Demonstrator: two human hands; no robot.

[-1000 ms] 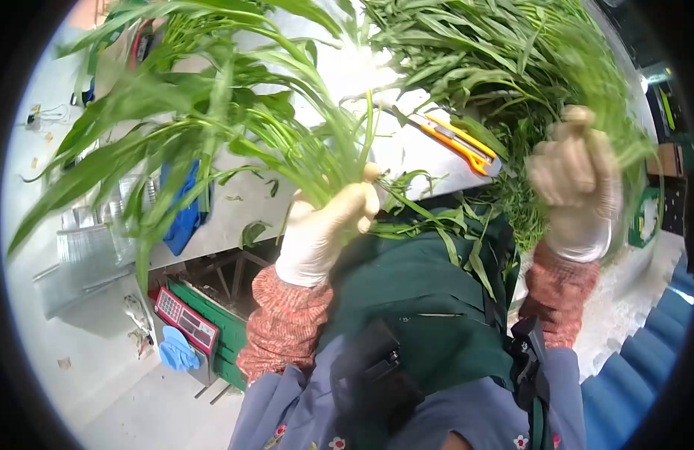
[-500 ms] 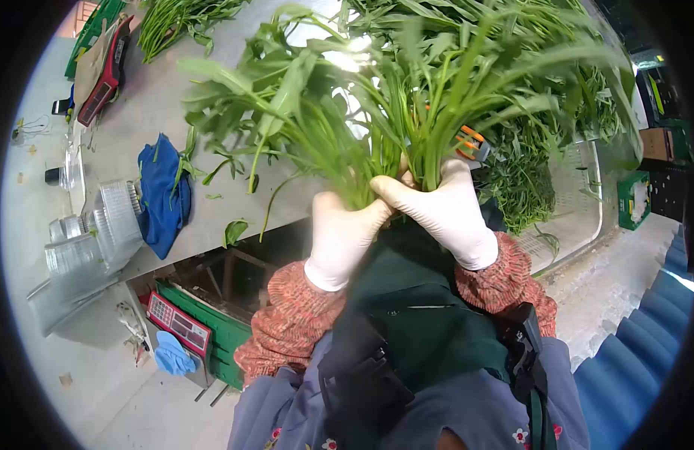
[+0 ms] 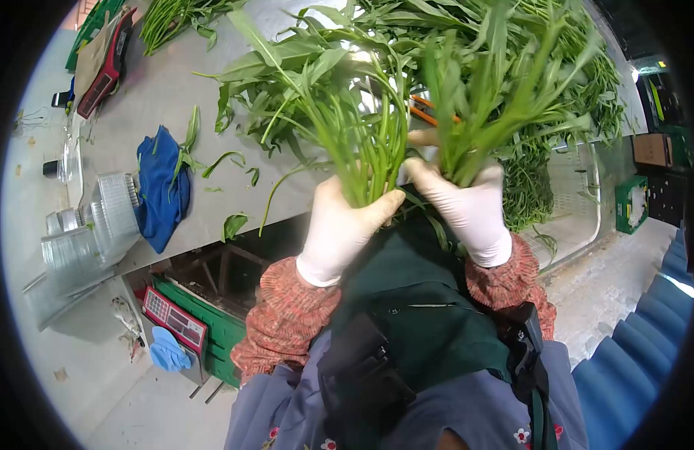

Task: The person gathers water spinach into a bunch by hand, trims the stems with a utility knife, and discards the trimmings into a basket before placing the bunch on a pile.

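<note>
My left hand (image 3: 338,226), in a white glove, is closed round a bunch of long-stemmed leafy greens (image 3: 362,150), thumb across the stems. In my right hand (image 3: 467,214), also gloved, is a second bunch of greens (image 3: 474,135), its leaves blurred and pointing away from me. The two bunches stand apart with a small gap between the hands. Just beyond the hands, orange handles (image 3: 423,112) show partly behind the leaves; the rest of that tool is hidden. A large heap of the same greens (image 3: 542,45) covers the back right of the metal table (image 3: 156,97).
At the left lie a blue cloth (image 3: 163,187), stacked clear plastic trays (image 3: 81,247) and a red scale (image 3: 107,67). Another red scale (image 3: 174,319) stands below the table edge. A white crate (image 3: 572,187) with greens is at right. Loose leaves (image 3: 233,225) lie near the edge.
My hands have moved apart. The greens, held close together before, are now two separate bunches, the right one shifted to the right. The orange handles show more from behind the leaves.
</note>
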